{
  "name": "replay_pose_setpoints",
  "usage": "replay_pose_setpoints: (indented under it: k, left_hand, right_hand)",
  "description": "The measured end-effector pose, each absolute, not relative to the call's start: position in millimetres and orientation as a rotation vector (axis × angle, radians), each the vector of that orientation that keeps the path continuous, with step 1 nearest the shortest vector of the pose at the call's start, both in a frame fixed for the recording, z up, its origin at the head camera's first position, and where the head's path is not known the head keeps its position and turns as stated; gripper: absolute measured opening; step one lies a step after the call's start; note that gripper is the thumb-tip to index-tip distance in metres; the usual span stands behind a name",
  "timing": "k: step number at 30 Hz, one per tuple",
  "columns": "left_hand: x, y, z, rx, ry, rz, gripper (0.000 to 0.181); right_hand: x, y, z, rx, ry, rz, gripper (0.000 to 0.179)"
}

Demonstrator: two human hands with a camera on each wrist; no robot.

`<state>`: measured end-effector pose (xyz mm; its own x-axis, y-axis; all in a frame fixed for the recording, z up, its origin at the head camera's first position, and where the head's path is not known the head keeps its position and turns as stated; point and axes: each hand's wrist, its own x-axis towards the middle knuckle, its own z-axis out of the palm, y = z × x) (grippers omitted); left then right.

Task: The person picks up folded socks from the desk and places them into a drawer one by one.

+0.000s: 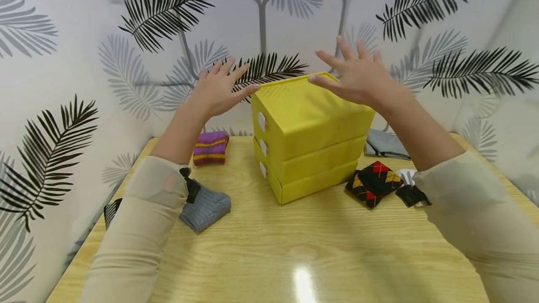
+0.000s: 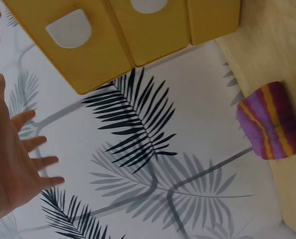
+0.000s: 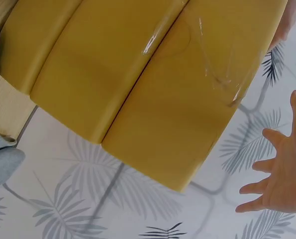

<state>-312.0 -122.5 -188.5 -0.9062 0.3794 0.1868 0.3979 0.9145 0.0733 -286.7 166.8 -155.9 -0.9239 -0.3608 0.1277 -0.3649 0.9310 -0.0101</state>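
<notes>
A yellow three-tier drawer box (image 1: 320, 130) stands turned at an angle on the table, its white tabs (image 1: 262, 121) facing left. My left hand (image 1: 220, 89) is raised beside its upper left edge, fingers spread and holding nothing. Over the top right of the box is my right hand (image 1: 358, 76), also spread wide and bare. In the left wrist view, the left hand (image 2: 18, 154) hangs in front of the wall, apart from the drawer fronts. The right wrist view has the right hand (image 3: 282, 164) off to the side of the box (image 3: 152, 74).
Left of the box lie folded purple striped socks (image 1: 210, 147), grey socks (image 1: 206, 207) and a black striped piece (image 1: 111, 212). Argyle socks (image 1: 374, 183), white-and-black socks (image 1: 411, 190) and a grey folded piece (image 1: 386, 144) lie to the right. A leaf-patterned wall (image 1: 294, 22) rises behind the table (image 1: 261, 251).
</notes>
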Motion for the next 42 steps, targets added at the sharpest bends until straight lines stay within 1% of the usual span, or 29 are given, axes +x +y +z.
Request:
replay_pose_setpoints:
  k: [2, 7, 12, 16, 20, 24, 30, 34, 42]
  left_hand:
    - [-315.2, -123.1, -195.1, -0.698, -2.904, -0.207, 0.075]
    - [-321.6, -122.6, -208.7, -0.930, -2.899, -0.314, 0.079]
    - [-324.9, -117.8, -221.3, -0.996, -2.900, -0.352, 0.082]
    - [-325.8, -113.5, -233.4, -1.000, -2.867, -0.446, 0.085]
    - [-324.8, -109.5, -243.6, -0.957, -2.818, -0.587, 0.087]
    - [-320.1, -105.7, -249.9, -0.917, -2.749, -0.570, 0.086]
    - [-302.3, -92.5, -256.5, -0.790, -2.643, -0.318, 0.083]
    - [-287.3, -79.6, -260.1, -0.673, -2.579, -0.113, 0.083]
    - [-255.7, -46.2, -265.2, -0.379, -2.607, 0.096, 0.094]
  right_hand:
    - [-282.6, 161.9, -158.2, 0.586, -2.959, 0.034, 0.077]
    - [-269.8, 146.5, -165.9, 0.654, -2.979, -0.006, 0.077]
    - [-259.2, 129.1, -179.2, 0.743, -2.996, -0.045, 0.075]
    - [-253.5, 113.8, -193.7, 0.825, -2.974, -0.077, 0.073]
    - [-249.3, 103.2, -204.7, 0.869, -2.961, -0.098, 0.073]
    - [-247.0, 102.2, -207.9, 0.867, -2.965, -0.099, 0.068]
    - [-244.9, 115.9, -205.8, 0.962, -2.951, -0.045, 0.058]
    - [-242.2, 126.1, -203.7, 1.018, -2.967, -0.004, 0.055]
    - [-236.0, 140.1, -202.5, 1.067, -2.950, 0.005, 0.054]
